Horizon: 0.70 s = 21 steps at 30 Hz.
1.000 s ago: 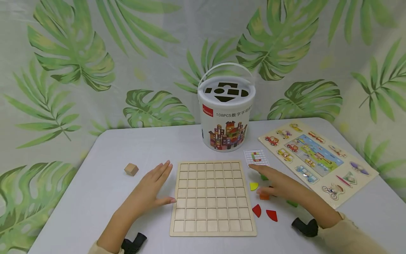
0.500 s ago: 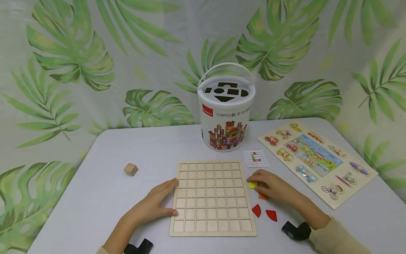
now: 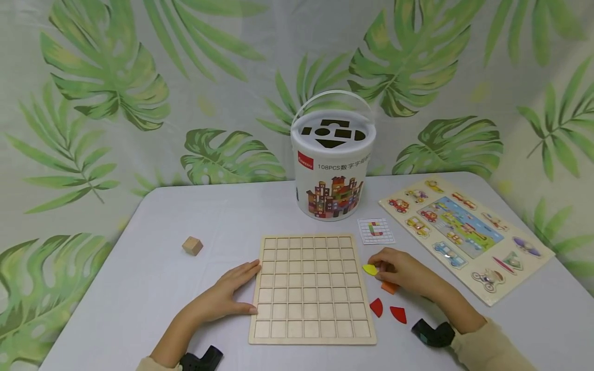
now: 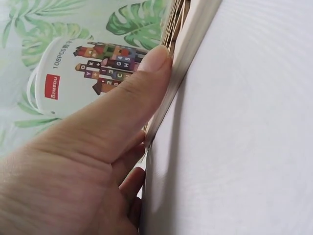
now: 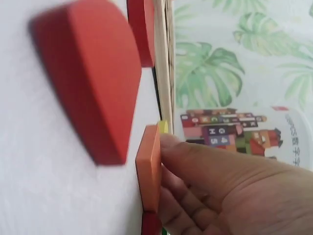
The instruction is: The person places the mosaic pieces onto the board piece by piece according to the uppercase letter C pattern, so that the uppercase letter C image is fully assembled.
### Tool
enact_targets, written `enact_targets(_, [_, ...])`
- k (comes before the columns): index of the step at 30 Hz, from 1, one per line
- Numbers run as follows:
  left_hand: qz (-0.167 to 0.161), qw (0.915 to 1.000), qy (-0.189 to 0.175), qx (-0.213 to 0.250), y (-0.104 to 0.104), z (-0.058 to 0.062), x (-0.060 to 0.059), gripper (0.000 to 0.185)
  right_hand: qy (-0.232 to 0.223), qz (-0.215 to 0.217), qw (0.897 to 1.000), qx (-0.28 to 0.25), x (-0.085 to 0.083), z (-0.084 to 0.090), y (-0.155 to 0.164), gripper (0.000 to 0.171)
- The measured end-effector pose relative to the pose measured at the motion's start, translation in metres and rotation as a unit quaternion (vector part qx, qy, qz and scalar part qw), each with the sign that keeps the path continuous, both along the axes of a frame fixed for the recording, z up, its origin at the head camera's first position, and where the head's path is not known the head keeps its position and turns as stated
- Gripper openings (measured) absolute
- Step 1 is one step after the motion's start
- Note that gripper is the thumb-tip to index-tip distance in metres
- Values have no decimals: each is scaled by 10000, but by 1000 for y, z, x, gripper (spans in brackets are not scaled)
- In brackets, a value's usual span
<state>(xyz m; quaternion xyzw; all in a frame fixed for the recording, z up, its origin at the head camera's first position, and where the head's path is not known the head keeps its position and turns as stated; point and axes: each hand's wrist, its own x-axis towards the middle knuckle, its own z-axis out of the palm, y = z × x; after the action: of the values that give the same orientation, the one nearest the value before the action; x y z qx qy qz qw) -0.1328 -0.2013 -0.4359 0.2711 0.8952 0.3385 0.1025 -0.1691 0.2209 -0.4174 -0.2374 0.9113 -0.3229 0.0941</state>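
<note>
A wooden grid board (image 3: 308,288) lies flat on the white table. My left hand (image 3: 223,296) is at its left edge with fingers and thumb extended; in the left wrist view the thumb (image 4: 154,61) touches the board's side. Just right of the board, my right hand (image 3: 401,270) pinches a yellow quarter-circle piece (image 3: 369,269) between thumb and fingers. Partly under that hand lies an orange square piece (image 3: 390,287), also seen near the thumb in the right wrist view. Two red quarter-circle pieces (image 3: 398,315) lie closer to me. Green pieces are mostly hidden by the right hand.
A pattern card (image 3: 376,231) lies beyond the right hand. Behind the board stands a white lidded bucket (image 3: 330,170) with a handle. A vehicle puzzle board (image 3: 464,237) lies at the right, a small wooden cube (image 3: 192,246) at the left.
My right hand has come down onto the yellow piece, pinched it and turned it slightly. My left hand has moved toward me and come against the board's left edge.
</note>
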Motion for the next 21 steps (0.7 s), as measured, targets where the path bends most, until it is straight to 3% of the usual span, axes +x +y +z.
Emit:
enact_targets(4, [-7,10000,43,25,0,-1,0,91,105,-116,9998,91,-2,-4,-3,26])
enact_targets(11, [-32,9998,163,60,-1,-3,0,90,38,182,9998,119,-3,-7,-5,46])
enact_targets(21, [-64,9996,257,52,-2,-4,-1,90,-233,380,9989,109,-2,-3,-3,27])
